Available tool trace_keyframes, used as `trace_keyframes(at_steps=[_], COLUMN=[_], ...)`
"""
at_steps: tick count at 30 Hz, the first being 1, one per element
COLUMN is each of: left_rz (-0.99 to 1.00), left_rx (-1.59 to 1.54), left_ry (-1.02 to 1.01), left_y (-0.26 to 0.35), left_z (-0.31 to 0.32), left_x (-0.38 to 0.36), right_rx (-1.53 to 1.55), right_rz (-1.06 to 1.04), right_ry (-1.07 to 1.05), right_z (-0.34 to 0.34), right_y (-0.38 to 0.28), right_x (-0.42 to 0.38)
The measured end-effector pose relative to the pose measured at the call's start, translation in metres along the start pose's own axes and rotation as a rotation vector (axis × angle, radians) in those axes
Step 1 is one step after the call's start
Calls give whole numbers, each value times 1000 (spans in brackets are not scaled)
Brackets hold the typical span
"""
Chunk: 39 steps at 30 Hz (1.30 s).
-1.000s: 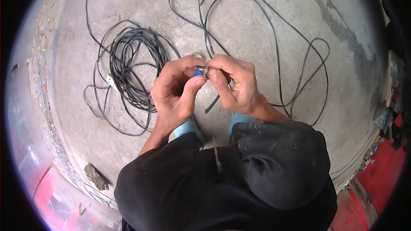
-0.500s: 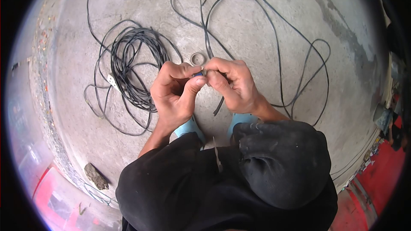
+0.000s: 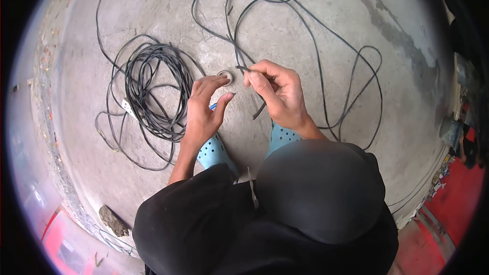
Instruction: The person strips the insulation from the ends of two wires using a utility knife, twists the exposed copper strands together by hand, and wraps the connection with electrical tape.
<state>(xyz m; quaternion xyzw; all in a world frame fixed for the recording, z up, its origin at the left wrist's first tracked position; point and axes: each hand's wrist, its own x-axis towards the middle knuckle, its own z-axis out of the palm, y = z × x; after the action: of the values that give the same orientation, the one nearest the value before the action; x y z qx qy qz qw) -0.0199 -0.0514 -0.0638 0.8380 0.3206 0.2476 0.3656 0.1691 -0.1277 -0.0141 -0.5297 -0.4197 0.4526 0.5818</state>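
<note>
My right hand (image 3: 277, 89) pinches a short end of black cable (image 3: 241, 67) between thumb and fingers. To its left, my left hand (image 3: 206, 104) has its thumb and fingers spread apart. A small blue item (image 3: 213, 106) shows at the palm of that hand, and its shape is mostly hidden. Just beyond the left fingertips a roll of tape (image 3: 228, 77) lies on the floor, partly covered by them. Another cable end (image 3: 259, 112) hangs or lies below the right hand.
A big coil of black cable (image 3: 153, 91) lies on the concrete floor at the left, with a white socket strip (image 3: 128, 107) beside it. Loose cable loops (image 3: 317, 46) spread at the right. A stone (image 3: 113, 220) is at the lower left. Light-blue shoes (image 3: 212, 152) stand below the hands.
The hands were together at a small blue item and have parted. My left hand has opened and dropped slightly. A black cable end now shows in my right hand. The view has shifted a little.
</note>
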Motion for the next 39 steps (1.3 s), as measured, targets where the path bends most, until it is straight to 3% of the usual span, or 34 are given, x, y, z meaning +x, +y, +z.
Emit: trace_keyframes(at_steps=[3,4,7,10,15,17,22,25,27,29,33,39], left_rz=[-309,-189,-179,-236,-429,-548,-627,-444,-192,55,95,214], left_rx=[-687,-671,-773,-866,-1081,-1212,-1656,-1203,-793,-378,-362,-511], left_ry=[112,125,48,-108,-180,-195,-260,99,193,274,221,91], left_y=[36,42,52,47,46,47,46,55,56,57,58,57], left_z=[-29,-38,-50,-51,-36,-32,-26,-16,-17,-18,-18,-23], left_x=[12,20,38,45,44,40,29,26,25,25,27,30], right_rx=[-63,-80,-116,-129,-99,-51,106,49,-67,-98,-118,-40], right_rz=[20,23,4,-51,-156,-160,-34,-72,-202,-157,-88,-251], right_ry=[-5,-36,-115,-147,-188,-175,-170,-144,-110,-84,-75,-58], right_z=[4,3,3,4,4,6,10,8,6,4,2,8], right_y=[-8,-8,-8,-10,-12,-8,-10,-6,-3,-9,-4,7], right_x=[0,1,1,-1,-5,-7,-10,-7,-2,-2,-5,-2])
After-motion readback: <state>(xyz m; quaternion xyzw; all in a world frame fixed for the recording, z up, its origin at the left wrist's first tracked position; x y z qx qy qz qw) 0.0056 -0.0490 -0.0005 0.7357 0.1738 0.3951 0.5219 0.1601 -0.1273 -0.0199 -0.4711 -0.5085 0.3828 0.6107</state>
